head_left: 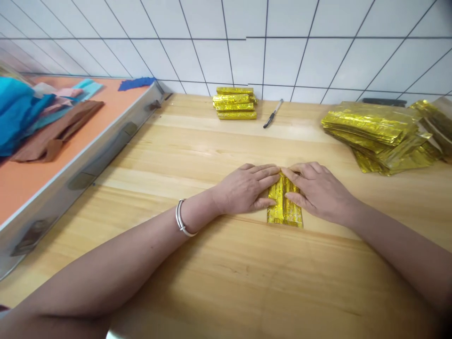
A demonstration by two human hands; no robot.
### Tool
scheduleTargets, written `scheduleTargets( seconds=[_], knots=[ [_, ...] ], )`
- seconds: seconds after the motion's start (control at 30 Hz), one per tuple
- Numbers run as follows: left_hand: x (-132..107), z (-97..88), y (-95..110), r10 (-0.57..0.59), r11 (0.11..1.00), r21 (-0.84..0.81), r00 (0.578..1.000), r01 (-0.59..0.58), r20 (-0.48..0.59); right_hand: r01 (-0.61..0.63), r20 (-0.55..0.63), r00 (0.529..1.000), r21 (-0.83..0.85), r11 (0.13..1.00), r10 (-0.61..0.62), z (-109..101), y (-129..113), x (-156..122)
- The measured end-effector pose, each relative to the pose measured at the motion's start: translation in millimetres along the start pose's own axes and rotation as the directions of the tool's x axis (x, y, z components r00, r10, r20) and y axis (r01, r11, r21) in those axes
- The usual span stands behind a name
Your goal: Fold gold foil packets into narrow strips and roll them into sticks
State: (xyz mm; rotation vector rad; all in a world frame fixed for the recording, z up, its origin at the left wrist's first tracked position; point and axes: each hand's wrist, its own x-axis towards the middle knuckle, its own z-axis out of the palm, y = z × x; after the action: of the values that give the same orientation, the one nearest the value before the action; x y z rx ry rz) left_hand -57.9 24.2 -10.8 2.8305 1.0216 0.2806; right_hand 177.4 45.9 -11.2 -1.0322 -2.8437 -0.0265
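A folded piece of shiny gold foil paper (276,200) lies flat on the wooden table, creased lengthwise down its middle. My left hand (243,188), with a silver bangle at the wrist, holds its far left part; the fingers stretch together along the top edge and the thumb touches the left side. From the other side my right hand (316,190) grips the top right part, its fingers bent at the far edge and its thumb pressing on the paper. The index fingertips of both hands nearly meet. Part of the paper is hidden under the fingers.
Several rolled gold foil pieces (236,103) are stacked near the tiled wall. Beside them lies a pen (273,113). A pile of gold foil sheets (374,127) sits at the right. Left, an orange surface (88,141) with a raised edge bears blue (17,113) and brown crepe paper (60,134).
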Motion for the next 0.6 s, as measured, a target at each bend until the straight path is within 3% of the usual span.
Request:
scheduleTargets(
  seconds=[0.37,0.6],
  knots=[
    [-5.8,1.4,0.6,-0.016,1.0,-0.013,1.0,0.016,0.012,0.043,0.046,0.998,0.062,0.997,-0.046,1.3,10.0,-26.3],
    [-8.4,1.5,1.3,-0.027,1.0,0.006,1.0,0.027,-0.002,0.035,-0.064,0.997,-0.002,0.999,-0.035,6.6,11.4,-32.9]
  ],
)
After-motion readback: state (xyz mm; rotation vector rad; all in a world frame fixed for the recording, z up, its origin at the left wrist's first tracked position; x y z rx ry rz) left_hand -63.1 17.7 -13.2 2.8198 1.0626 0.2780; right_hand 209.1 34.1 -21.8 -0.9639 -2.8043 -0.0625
